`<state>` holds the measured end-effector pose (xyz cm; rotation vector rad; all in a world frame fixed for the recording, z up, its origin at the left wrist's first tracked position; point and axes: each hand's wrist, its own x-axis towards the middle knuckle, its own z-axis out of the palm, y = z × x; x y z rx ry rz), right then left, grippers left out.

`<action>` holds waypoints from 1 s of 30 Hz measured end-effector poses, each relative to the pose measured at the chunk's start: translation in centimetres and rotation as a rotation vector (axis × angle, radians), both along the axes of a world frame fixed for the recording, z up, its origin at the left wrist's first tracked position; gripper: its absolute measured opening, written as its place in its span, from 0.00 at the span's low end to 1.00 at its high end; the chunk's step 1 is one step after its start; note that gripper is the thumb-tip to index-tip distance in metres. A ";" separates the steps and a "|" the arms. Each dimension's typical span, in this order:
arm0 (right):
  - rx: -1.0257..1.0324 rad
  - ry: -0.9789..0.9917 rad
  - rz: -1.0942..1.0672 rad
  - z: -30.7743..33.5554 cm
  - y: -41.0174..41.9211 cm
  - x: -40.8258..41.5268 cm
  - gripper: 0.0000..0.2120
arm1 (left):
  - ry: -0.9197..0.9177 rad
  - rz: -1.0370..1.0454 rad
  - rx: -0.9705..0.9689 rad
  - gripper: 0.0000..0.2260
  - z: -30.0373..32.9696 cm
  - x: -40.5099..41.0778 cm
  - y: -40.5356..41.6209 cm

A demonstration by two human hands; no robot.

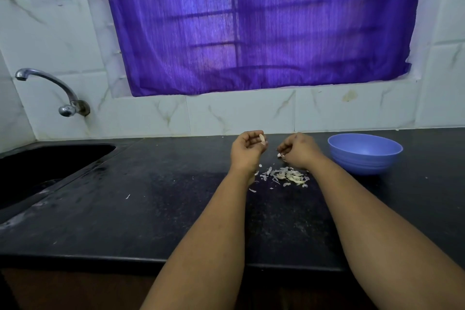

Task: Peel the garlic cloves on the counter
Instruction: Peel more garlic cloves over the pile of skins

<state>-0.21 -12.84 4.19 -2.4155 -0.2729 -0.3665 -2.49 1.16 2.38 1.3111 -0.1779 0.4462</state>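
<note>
Near edge of the black counter (125, 241) closest, both forearms reaching out across it. Further along, a garlic clove (262, 139) pinched between thumb and fingertips of the left hand (247, 150), held clear of the surface; remaining fingers curled toward the palm. Looks pale and mostly bare, though too small to say whether any skin clings.

Just to the right, the right hand (299, 150), fingers curled downward and bunched, tips pinching something small and white (279, 155): a scrap of skin or a second clove, cannot tell which. Hands near each other but apart.

Below and between the wrists, a pile of peelings (286, 176) on the counter, with stray flakes toward the left forearm. Whether whole unpeeled cloves hide in that pile cannot be told.

Right of the right hand, a blue bowl (364, 153), upright, apparently nothing visible inside from this angle. Probably the place for finished cloves.

For the step in hand, by judgement: turn the clove between thumb and fingertip to check for leftover papery film, especially at the root end. Nick that end with a nail and strip lengthwise rather than scraping, to avoid bruising. Drop any scrap from the right hand onto the pile, not beside it. Carry the clean clove over the right arm's side to the bowl without brushing the pile.

Farther out, a sink (50, 171) at left with a tap (47, 83), and a purple curtain (261, 25) above the tiled wall.
</note>
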 end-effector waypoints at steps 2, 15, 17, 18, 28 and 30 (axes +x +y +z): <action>0.026 -0.005 -0.022 0.0 0.0 0.0 0.10 | 0.003 0.008 0.007 0.11 0.0 0.0 0.0; 0.765 0.051 0.210 0.9 0.9 -0.6 0.06 | 0.001 0.073 0.160 0.03 -0.3 -0.1 0.0; 0.760 0.058 0.247 0.7 1.1 -0.9 0.07 | 0.001 0.094 0.225 0.04 -0.4 0.0 -0.1; 0.756 0.057 0.248 0.7 1.2 -0.9 0.07 | 0.001 0.111 0.257 0.04 -0.5 0.1 -0.1; 0.687 0.057 0.198 0.6 2.0 -0.8 0.07 | -0.012 0.133 0.369 0.07 -0.7 0.3 0.0; 0.733 0.091 0.213 0.7 2.0 -0.8 0.08 | -0.016 0.119 0.358 0.07 -0.7 0.2 0.0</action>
